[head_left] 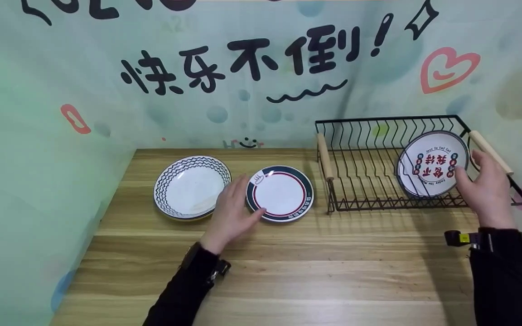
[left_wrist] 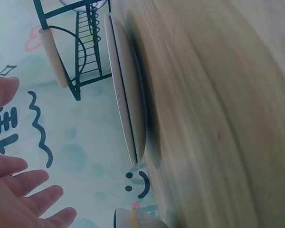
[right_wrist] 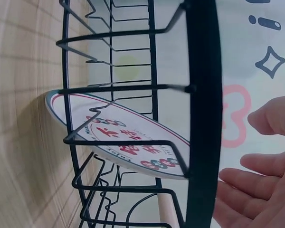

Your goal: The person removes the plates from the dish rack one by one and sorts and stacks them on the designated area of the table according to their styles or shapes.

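My left hand hovers between two dishes, and its spread fingers hold nothing. On its left sits a wide white dish with a wavy dark-lined rim. To its right lies a smaller white plate with a dark green rim and a red ring, seen edge-on in the left wrist view. A white plate with red lettering leans in the black wire dish rack. Beside that plate is my right hand; in the right wrist view its loosely extended fingers are apart from the plate.
The rack has wooden handles, one on its left end and another on its right. Everything stands on a wooden table. A pale green printed backdrop rises behind the table's back edge.
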`<action>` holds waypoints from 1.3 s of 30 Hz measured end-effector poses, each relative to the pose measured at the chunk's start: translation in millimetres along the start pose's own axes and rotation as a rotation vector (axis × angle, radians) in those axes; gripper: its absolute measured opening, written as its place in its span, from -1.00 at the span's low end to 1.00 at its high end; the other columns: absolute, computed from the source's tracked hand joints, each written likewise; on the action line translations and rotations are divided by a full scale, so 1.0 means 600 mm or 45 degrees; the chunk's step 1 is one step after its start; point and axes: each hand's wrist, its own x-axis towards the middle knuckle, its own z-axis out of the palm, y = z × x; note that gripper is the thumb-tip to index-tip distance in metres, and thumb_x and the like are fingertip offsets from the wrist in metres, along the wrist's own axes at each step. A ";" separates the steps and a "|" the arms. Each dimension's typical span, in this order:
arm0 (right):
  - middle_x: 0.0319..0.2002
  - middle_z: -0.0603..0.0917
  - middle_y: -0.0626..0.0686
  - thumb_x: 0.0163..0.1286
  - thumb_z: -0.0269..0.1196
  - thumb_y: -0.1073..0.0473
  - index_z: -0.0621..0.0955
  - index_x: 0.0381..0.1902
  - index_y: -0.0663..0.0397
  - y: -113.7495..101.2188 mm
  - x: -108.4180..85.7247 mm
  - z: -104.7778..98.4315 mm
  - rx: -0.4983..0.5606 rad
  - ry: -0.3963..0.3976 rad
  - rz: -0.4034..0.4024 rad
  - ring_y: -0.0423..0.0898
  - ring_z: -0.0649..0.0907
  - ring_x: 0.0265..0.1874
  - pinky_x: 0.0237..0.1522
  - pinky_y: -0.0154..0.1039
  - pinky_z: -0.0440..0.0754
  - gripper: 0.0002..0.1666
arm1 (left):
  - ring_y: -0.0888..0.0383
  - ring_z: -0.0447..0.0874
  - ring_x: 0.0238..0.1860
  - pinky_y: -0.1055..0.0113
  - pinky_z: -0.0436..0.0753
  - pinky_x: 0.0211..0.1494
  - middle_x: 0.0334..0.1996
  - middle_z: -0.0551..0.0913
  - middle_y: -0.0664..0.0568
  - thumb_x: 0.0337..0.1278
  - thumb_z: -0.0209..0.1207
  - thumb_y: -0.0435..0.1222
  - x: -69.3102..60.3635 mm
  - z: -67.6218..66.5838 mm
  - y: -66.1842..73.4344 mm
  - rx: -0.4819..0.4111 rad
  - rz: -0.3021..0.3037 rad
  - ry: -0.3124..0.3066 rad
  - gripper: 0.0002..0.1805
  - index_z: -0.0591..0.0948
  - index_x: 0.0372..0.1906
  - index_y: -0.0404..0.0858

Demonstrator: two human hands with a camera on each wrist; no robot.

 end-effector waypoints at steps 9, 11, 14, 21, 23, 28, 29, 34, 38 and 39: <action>0.41 0.10 0.55 0.53 0.00 -0.01 0.00 0.49 0.46 0.014 0.012 0.000 -0.029 -0.110 0.089 0.49 0.14 0.38 0.42 0.31 0.00 -0.15 | -0.25 0.18 0.41 -0.14 0.15 0.46 0.42 0.24 -0.34 0.06 0.37 0.01 0.004 -0.001 -0.012 0.048 0.080 0.028 0.00 0.19 0.45 -0.45; 0.41 0.08 0.56 0.53 0.00 -0.02 -0.02 0.49 0.47 0.016 0.014 -0.001 -0.033 -0.136 0.103 0.50 0.13 0.37 0.41 0.33 -0.01 -0.13 | -0.23 0.18 0.42 -0.13 0.15 0.47 0.42 0.23 -0.32 0.06 0.37 0.02 0.005 0.000 -0.013 0.074 0.082 0.022 0.01 0.18 0.46 -0.43; 0.39 0.09 0.58 0.53 0.00 -0.05 -0.04 0.49 0.47 0.019 0.016 -0.003 -0.035 -0.166 0.121 0.52 0.14 0.35 0.38 0.36 0.01 -0.11 | -0.21 0.17 0.42 -0.11 0.14 0.48 0.42 0.24 -0.31 0.04 0.38 0.02 0.006 0.003 -0.015 0.103 0.086 0.015 0.02 0.17 0.47 -0.42; 0.36 0.13 0.61 0.52 -0.04 -0.08 -0.06 0.48 0.50 0.023 0.020 -0.002 -0.050 -0.211 0.161 0.54 0.20 0.32 0.36 0.37 0.07 -0.09 | -0.18 0.20 0.41 -0.10 0.16 0.47 0.39 0.29 -0.32 0.03 0.39 0.02 0.008 0.009 -0.016 0.142 0.120 0.048 0.03 0.18 0.46 -0.44; 0.37 0.12 0.60 0.52 -0.05 -0.08 -0.08 0.49 0.49 0.022 0.021 -0.002 -0.045 -0.225 0.174 0.53 0.20 0.32 0.36 0.36 0.07 -0.08 | -0.20 0.21 0.41 -0.09 0.15 0.48 0.38 0.30 -0.33 0.02 0.39 0.02 0.008 0.010 -0.016 0.159 0.132 0.048 0.04 0.18 0.46 -0.45; 0.37 0.11 0.60 0.52 -0.05 -0.08 -0.12 0.50 0.46 0.023 0.023 -0.001 -0.029 -0.254 0.210 0.52 0.19 0.34 0.35 0.37 0.10 -0.07 | -0.23 0.23 0.40 -0.09 0.14 0.48 0.38 0.31 -0.31 0.00 0.40 0.02 0.011 0.014 -0.016 0.208 0.156 0.027 0.05 0.18 0.46 -0.44; 0.37 0.12 0.61 0.53 -0.05 -0.07 -0.13 0.50 0.47 0.024 0.023 0.000 -0.026 -0.257 0.213 0.52 0.19 0.34 0.35 0.37 0.11 -0.07 | -0.23 0.23 0.40 -0.09 0.14 0.48 0.38 0.31 -0.31 0.00 0.41 0.02 0.011 0.015 -0.017 0.212 0.157 0.021 0.05 0.18 0.46 -0.44; 0.31 0.15 0.67 0.53 -0.05 -0.05 -0.13 0.48 0.50 0.024 0.026 -0.001 -0.023 -0.279 0.208 0.56 0.21 0.30 0.32 0.40 0.15 -0.08 | -0.21 0.21 0.41 -0.09 0.15 0.48 0.40 0.29 -0.30 0.02 0.39 0.04 0.012 0.016 -0.018 0.240 0.156 -0.018 0.06 0.17 0.48 -0.43; 0.06 0.42 0.61 0.52 -0.02 0.01 0.17 0.35 0.57 0.026 0.028 0.001 -0.078 -0.260 0.149 0.46 0.48 0.01 0.06 0.26 0.51 -0.25 | -0.20 0.20 0.42 -0.08 0.13 0.49 0.41 0.28 -0.30 0.03 0.39 0.06 0.012 0.016 -0.017 0.236 0.150 -0.051 0.08 0.15 0.48 -0.44; -0.07 0.48 0.53 0.51 -0.01 0.03 0.28 0.24 0.56 0.027 0.029 0.002 -0.100 -0.250 0.131 0.38 0.52 -0.14 -0.09 0.17 0.59 -0.35 | -0.20 0.21 0.42 -0.08 0.14 0.49 0.41 0.28 -0.30 0.02 0.39 0.06 0.012 0.016 -0.017 0.236 0.152 -0.057 0.08 0.15 0.48 -0.44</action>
